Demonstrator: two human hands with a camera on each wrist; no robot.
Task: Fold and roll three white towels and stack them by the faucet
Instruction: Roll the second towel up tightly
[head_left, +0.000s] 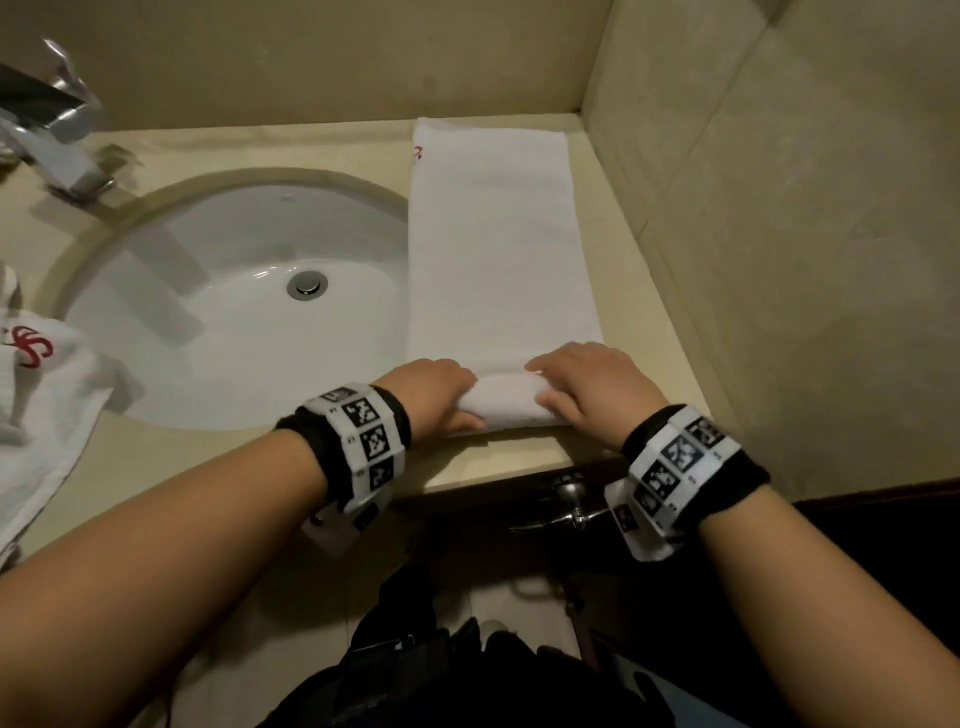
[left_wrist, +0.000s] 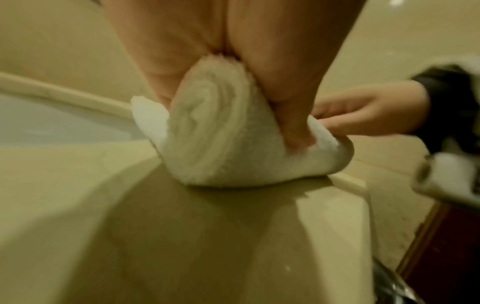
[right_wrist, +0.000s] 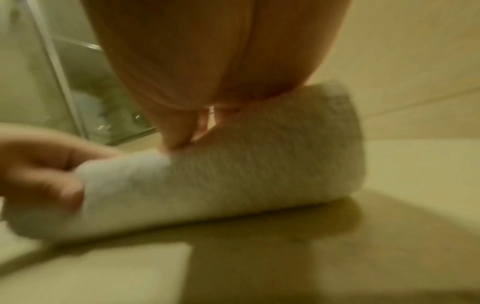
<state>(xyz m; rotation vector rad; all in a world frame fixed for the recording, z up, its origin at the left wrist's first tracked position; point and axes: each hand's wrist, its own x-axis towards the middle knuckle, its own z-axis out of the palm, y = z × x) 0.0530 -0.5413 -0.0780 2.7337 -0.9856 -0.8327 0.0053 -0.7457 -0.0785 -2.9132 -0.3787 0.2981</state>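
Note:
A white towel (head_left: 496, 244) lies folded into a long strip on the beige counter (head_left: 644, 322), right of the sink. Its near end is wound into a short roll (head_left: 506, 402). My left hand (head_left: 436, 395) grips the roll's left end, thumb on the near side and fingers curled over the top; the left wrist view shows the roll's spiral end (left_wrist: 207, 131). My right hand (head_left: 587, 384) grips the roll's right part the same way, and the roll (right_wrist: 233, 170) fills the right wrist view. A chrome faucet (head_left: 57, 140) stands at the back left. Another white towel (head_left: 36, 384) with a red logo lies at the left.
The white oval sink (head_left: 234, 306) takes up the middle of the counter. A tiled wall (head_left: 779, 234) rises close on the right of the towel. Below the counter edge a metal door handle (head_left: 571, 506) sticks out.

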